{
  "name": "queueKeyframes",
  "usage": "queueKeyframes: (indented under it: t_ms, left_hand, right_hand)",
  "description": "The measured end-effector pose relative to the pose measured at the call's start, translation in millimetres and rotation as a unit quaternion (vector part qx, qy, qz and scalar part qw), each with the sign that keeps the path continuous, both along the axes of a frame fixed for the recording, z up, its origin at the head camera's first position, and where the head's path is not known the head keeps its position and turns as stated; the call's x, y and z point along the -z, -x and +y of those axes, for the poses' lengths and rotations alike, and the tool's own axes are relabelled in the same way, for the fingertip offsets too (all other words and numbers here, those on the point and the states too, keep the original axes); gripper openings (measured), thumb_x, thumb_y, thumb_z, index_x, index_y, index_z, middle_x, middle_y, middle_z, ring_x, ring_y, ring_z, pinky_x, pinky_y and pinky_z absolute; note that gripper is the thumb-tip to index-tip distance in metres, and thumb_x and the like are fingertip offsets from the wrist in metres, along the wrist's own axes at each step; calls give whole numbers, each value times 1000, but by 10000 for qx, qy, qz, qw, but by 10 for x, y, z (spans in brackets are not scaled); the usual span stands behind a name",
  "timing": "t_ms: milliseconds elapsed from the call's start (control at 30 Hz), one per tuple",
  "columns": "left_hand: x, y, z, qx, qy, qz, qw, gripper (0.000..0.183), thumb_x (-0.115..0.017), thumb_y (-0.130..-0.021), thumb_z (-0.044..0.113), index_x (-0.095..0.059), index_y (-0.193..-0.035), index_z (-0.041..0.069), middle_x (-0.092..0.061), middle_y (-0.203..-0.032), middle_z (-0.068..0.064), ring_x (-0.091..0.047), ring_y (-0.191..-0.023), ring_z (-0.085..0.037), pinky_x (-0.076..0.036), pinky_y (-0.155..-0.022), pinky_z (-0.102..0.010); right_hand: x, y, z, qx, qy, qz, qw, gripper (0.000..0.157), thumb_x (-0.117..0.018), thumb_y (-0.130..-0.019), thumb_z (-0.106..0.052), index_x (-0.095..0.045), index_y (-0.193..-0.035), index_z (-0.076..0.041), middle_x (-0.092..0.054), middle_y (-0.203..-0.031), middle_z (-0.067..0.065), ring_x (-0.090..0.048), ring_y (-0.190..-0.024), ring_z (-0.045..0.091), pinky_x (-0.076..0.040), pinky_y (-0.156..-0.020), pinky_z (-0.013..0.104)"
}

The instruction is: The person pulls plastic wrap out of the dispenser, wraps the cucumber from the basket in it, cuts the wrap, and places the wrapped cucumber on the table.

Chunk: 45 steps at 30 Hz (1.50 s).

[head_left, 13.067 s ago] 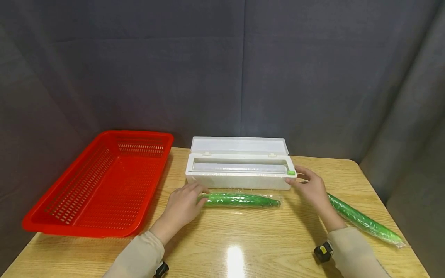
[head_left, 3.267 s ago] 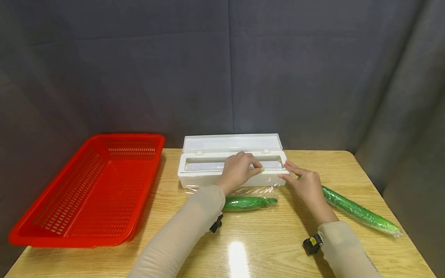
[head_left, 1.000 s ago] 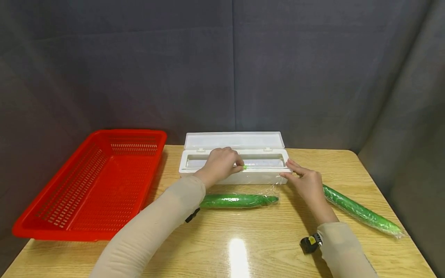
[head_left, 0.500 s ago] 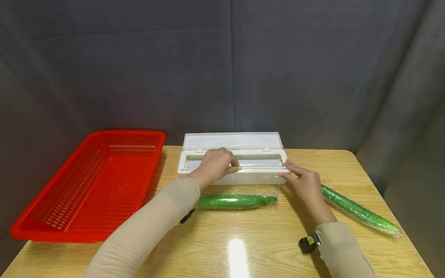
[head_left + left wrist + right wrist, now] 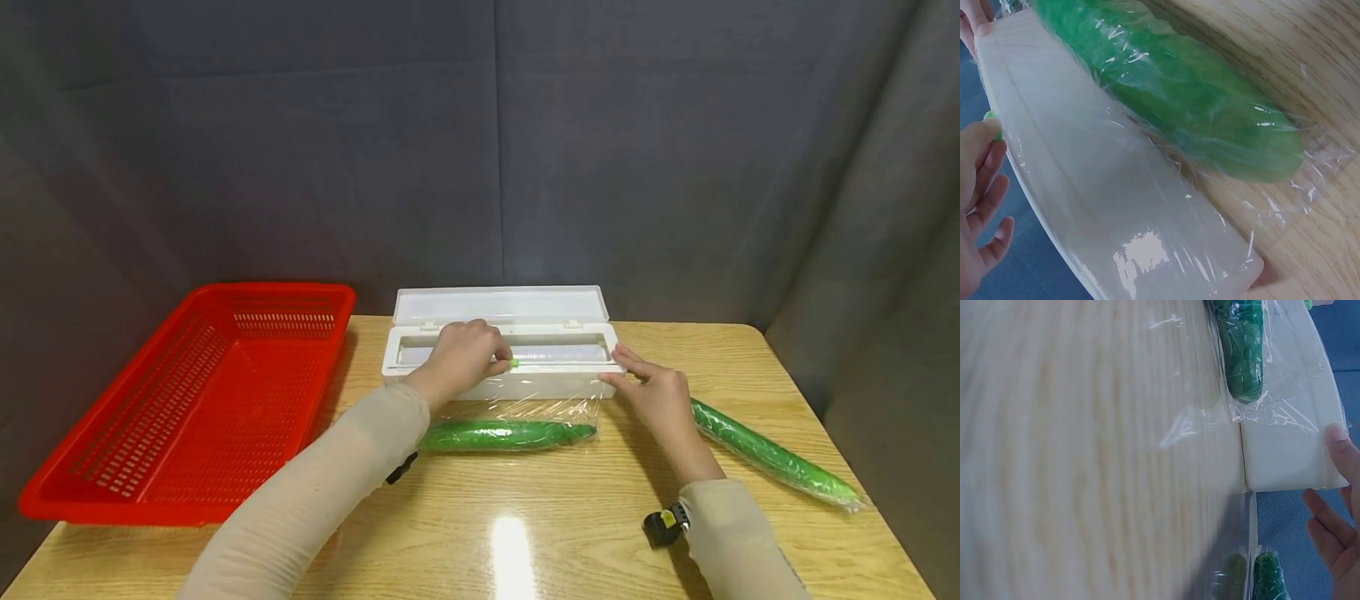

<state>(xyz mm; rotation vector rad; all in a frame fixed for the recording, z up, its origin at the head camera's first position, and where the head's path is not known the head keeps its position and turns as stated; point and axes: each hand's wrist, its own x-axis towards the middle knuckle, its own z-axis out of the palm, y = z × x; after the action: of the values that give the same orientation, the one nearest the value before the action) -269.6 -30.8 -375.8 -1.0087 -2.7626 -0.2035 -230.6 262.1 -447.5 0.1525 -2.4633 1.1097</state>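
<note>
A white cling film dispenser [image 5: 555, 387] stands on the table with its lid [image 5: 502, 306] raised and a film roll [image 5: 562, 353] inside. My left hand [image 5: 467, 354] pinches the small green slide cutter [image 5: 514, 363] on the front rail. My right hand [image 5: 656, 400] grips the dispenser's right front corner, thumb on the front face. Clear film [image 5: 1147, 212] hangs over the front and reaches a green cucumber [image 5: 510, 435] lying before the box. That cucumber is wrapped in film; its left end hides behind my left forearm in the head view.
A red plastic basket [image 5: 300, 475] sits at the table's left. Another film-wrapped cucumber [image 5: 776, 454] lies slantwise on the right, partly behind my right hand. Grey curtains [image 5: 480, 167] hang behind the wooden table [image 5: 600, 533].
Earlier the green cutter was at the rail's right end; my left hand, once at the cucumber, has slid it left to near the middle. My right hand stays at the dispenser's right corner.
</note>
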Motion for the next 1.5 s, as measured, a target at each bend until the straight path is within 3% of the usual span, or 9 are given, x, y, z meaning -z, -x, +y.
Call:
queueKeyframes:
  t_ms: [467, 1067, 1367, 1500]
  left_hand:
    - [-36, -12, -45, 37, 174, 108, 9998, 8, -73, -91, 29, -79, -92, 25, -73, -91, 10, -63, -84, -13, -51, -67, -32]
    - [-30, -16, -196, -205, 391, 64, 9990, 8, -72, -91, 30, -80, -91, 27, -73, -91, 11, -62, -84, -13, -50, -68, -33]
    - [-54, -8, -518, -299, 334, 75, 9990, 12, -74, -88, 22, -76, -78, 29, -65, -75, 12, -56, -74, -12, -46, -58, -34]
    - [-66, -6, -646, -374, 332, 151, 9986, 8, -76, -87, 23, -78, -81, 27, -66, -77, 11, -58, -76, -14, -47, -58, -34]
  right_hand:
    - [-16, 7, -2, -11, 45, 44, 10000, 44, -83, -80, -21, -70, -117, -2, -65, -122, 8, -61, -115, 32, -50, -90, 39]
    - [31, 87, -71, -134, 68, -100, 9998, 45, -82, -80, -24, -70, -118, -3, -65, -123, 7, -60, -117, 31, -49, -91, 39]
    - [5, 99, 4, -121, -1, -79, 9999, 46, -81, -81, -26, -69, -119, -3, -65, -124, 6, -60, -117, 31, -49, -90, 39]
    - [-2, 104, 88, -18, -40, 64, 10000, 44, -82, -81, -23, -70, -118, -2, -66, -122, 7, -62, -114, 29, -50, -88, 37]
